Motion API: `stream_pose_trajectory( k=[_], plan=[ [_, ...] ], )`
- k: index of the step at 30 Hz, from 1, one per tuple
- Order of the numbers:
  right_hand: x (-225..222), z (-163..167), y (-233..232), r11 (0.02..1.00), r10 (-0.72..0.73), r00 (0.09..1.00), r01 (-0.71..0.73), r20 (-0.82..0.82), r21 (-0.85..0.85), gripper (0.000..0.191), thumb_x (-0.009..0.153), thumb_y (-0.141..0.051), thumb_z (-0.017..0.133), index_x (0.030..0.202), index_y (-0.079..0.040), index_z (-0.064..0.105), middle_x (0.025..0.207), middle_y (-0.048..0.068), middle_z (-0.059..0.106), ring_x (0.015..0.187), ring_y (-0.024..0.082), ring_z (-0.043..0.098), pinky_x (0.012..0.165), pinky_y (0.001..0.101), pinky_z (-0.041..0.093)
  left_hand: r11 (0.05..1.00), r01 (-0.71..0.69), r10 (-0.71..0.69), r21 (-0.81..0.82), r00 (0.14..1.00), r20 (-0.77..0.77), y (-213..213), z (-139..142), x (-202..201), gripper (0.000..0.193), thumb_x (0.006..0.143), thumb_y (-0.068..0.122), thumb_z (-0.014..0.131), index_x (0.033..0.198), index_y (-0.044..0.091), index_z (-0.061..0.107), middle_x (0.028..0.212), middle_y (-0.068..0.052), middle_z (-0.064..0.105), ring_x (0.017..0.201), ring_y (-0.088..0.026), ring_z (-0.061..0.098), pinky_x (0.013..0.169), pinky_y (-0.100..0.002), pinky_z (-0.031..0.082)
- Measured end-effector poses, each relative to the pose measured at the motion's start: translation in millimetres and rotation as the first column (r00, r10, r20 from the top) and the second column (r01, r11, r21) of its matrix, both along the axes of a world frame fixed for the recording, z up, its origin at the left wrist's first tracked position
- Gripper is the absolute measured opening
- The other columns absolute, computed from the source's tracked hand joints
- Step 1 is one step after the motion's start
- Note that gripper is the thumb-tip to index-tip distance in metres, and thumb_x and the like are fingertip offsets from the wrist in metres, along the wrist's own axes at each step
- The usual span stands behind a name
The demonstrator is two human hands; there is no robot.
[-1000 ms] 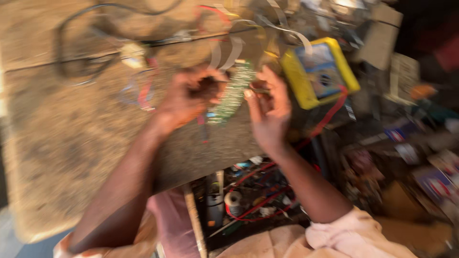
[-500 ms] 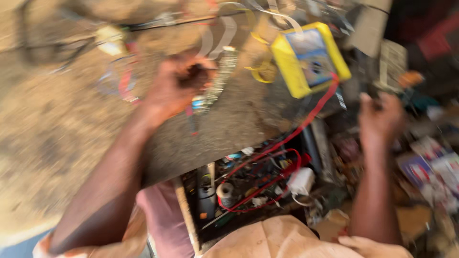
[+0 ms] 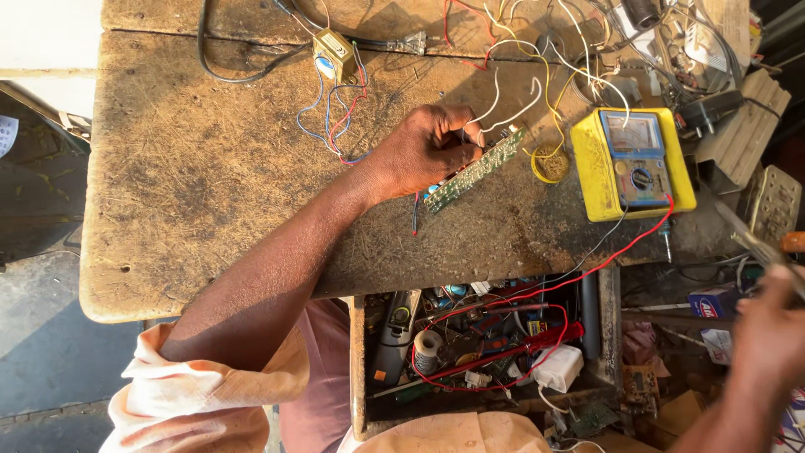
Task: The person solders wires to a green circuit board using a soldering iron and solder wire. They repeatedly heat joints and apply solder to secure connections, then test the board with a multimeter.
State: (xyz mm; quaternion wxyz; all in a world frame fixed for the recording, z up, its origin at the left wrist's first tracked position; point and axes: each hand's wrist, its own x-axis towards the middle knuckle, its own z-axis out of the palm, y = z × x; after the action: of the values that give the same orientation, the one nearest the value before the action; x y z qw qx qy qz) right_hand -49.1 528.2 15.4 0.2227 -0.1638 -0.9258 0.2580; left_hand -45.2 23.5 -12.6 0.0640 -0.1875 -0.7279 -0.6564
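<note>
A: What worries me from here: my left hand (image 3: 423,151), centre of the frame, pinches only one end of the green circuit board (image 3: 474,170), so it could pivot and tug its white wires (image 3: 511,101).

B: And your right?

A: The right hand (image 3: 767,335) is at the right edge, blurred, off the desk (image 3: 210,193), closed around a thin metal tool (image 3: 759,245). The left forearm stretches diagonally from lower left.

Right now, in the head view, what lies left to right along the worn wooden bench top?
Small transformer with coloured wires → left hand → green circuit board held by that hand → coil of solder → yellow multimeter → right hand, blurred, off the bench edge.
</note>
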Motion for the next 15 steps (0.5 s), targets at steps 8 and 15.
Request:
stream_pose_trajectory(
  k=[8,15],
  plan=[
    [55.9,11.3,-28.7,0.542,0.517,0.749,-0.661,-0.415,-0.519,0.012,0.116,-0.006,0.064,0.122,0.004,0.066,0.098,0.021,0.071,0.076,0.025,0.072,0.068,0.0370,0.060,0.998,-0.010,0.012,-0.065,0.999,0.033,7.9,-7.5,-0.9,0.003,0.101,0.004,0.069,0.103,0.002,0.070,0.081,0.000,0.068,0.073,-0.003,0.061,0.063,-0.024,0.053],
    [53.9,2.1,-119.9,0.354,0.669,0.557,-0.821,-0.493,-0.447,0.007,0.116,0.004,0.063,0.123,0.007,0.063,0.098,0.020,0.070,0.075,0.023,0.074,0.069,0.0359,0.065,0.989,-0.035,0.021,-0.146,0.995,-0.097,8.4,-9.3,-2.4,0.003,0.099,0.003,0.070,0.101,0.003,0.069,0.086,-0.002,0.071,0.076,-0.006,0.068,0.065,-0.027,0.057]
  ],
)
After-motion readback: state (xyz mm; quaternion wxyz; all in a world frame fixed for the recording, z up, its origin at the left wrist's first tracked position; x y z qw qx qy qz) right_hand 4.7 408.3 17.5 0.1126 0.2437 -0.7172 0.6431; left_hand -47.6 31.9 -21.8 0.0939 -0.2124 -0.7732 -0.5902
